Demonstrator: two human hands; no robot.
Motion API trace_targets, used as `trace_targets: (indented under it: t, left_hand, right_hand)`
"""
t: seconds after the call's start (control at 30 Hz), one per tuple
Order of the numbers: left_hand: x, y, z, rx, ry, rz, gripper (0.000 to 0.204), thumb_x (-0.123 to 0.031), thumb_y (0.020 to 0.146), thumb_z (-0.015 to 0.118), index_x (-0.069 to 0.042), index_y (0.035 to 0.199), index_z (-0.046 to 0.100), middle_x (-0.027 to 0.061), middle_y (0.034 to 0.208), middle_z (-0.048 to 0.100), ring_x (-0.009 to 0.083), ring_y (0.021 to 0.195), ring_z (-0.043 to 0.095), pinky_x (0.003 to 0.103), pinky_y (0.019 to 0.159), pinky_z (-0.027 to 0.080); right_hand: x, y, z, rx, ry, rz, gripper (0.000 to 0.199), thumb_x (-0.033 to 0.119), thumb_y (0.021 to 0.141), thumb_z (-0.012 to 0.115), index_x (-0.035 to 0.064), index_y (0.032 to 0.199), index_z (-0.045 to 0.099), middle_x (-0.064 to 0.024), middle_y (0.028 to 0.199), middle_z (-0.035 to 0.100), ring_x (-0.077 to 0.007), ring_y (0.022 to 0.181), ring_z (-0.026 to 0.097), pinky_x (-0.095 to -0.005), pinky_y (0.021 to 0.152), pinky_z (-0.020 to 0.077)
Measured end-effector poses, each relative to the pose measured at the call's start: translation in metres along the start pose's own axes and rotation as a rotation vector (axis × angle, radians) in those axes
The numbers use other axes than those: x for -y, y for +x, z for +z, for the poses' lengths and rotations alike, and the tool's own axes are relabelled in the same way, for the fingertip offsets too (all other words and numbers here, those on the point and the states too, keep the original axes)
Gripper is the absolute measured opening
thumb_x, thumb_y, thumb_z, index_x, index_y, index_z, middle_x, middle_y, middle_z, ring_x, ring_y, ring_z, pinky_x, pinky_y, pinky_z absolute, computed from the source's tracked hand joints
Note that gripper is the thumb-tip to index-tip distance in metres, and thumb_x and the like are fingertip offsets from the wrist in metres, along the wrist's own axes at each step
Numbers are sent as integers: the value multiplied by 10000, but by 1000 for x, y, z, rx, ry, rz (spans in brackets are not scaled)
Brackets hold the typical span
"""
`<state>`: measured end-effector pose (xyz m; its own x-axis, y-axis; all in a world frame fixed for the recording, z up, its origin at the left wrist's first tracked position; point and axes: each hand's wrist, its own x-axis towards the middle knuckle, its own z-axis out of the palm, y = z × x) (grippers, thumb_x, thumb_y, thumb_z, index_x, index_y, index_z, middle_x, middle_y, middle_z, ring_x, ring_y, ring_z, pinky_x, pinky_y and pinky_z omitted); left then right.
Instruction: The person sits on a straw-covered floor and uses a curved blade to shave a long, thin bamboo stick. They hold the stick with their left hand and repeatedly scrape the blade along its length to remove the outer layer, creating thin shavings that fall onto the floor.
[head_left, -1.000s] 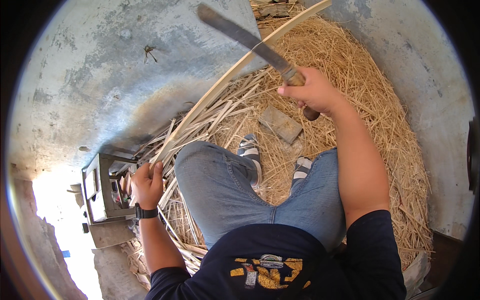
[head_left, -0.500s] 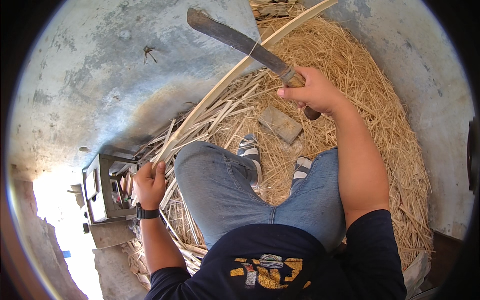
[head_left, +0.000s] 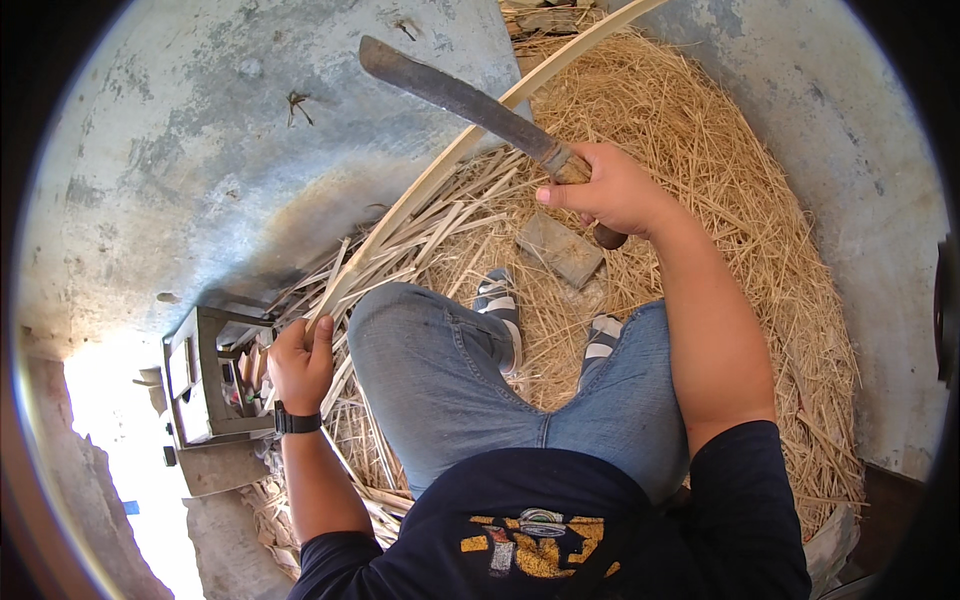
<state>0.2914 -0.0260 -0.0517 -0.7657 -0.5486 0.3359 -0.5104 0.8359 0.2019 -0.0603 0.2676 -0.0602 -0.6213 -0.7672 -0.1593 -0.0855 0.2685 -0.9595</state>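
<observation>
My left hand is closed round the lower end of a long, pale bamboo strip. The strip runs up and to the right, past the top edge of the picture. My right hand grips the wooden handle of a machete, thumb laid along it. Its dark, broad blade points up and left and crosses over the strip; I cannot tell whether the two touch. Between my feet and the machete a flat grey block lies on the shavings.
Thin shavings cover the floor ahead and to the right. Split strips lie piled left of my knees, beside a small wooden stool-like frame holding odds and ends. Worn grey walls stand at left and right; bright light enters at lower left.
My right hand and the machete have moved slightly left and down toward me along the strip. The strip has shifted a little; my left hand stays nearly in place.
</observation>
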Motion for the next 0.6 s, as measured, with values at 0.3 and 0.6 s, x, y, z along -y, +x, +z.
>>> trace_targets:
  t: [0.3, 0.6]
  left_hand:
    - [-4, -2, 3, -55, -110, -11, 552, -417, 982, 699, 5, 693, 494, 219, 630, 507, 383, 538, 459, 449, 521, 357]
    - [-7, 0, 2, -166, -7, 57, 464, -392, 970, 718, -15, 734, 586, 185, 642, 561, 391, 574, 551, 455, 529, 395]
  right_hand:
    - [-12, 3, -21, -146, 84, -46, 382, 323, 845, 852, 57, 996, 623, 15, 711, 564, -97, 593, 548, -276, 555, 479]
    - [-3, 1, -15, -102, -1, -40, 374, 334, 850, 840, 59, 958, 610, 6, 717, 574, -117, 599, 570, -308, 566, 491]
